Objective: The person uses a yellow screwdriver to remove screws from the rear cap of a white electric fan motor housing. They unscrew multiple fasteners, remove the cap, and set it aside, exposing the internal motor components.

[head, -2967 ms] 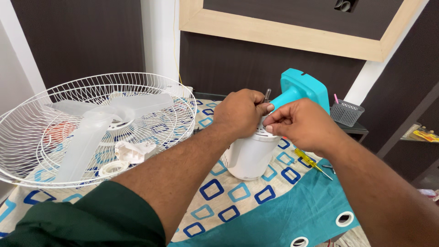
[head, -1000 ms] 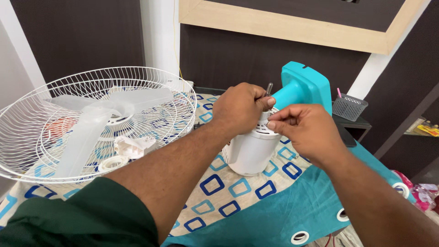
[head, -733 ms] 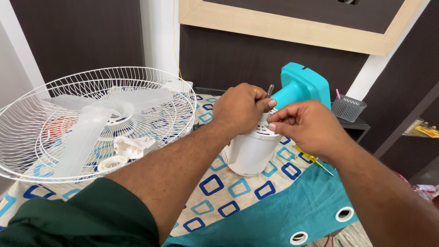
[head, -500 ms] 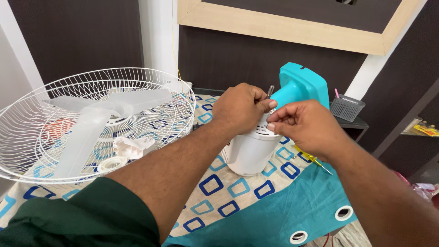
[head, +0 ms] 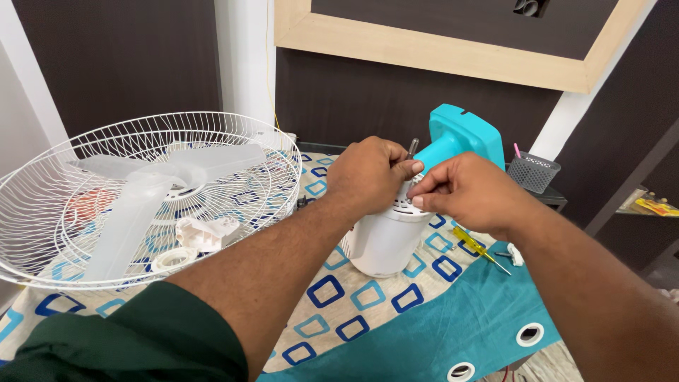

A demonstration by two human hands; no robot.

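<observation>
Both hands' grip, left hand and right hand, pinches a thin metal shaft atop the smooth white cylindrical motor housing.

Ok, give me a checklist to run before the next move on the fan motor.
1. Motor upright on the cloth: ok.
2. Left hand on the motor's top: ok.
3. Right hand pinching at the shaft: ok.
4. What the fingertips hold: cannot tell, hidden.
5. Screwdriver beside the motor: ok.
6. Grille and blade apart from the hands: ok.
</observation>
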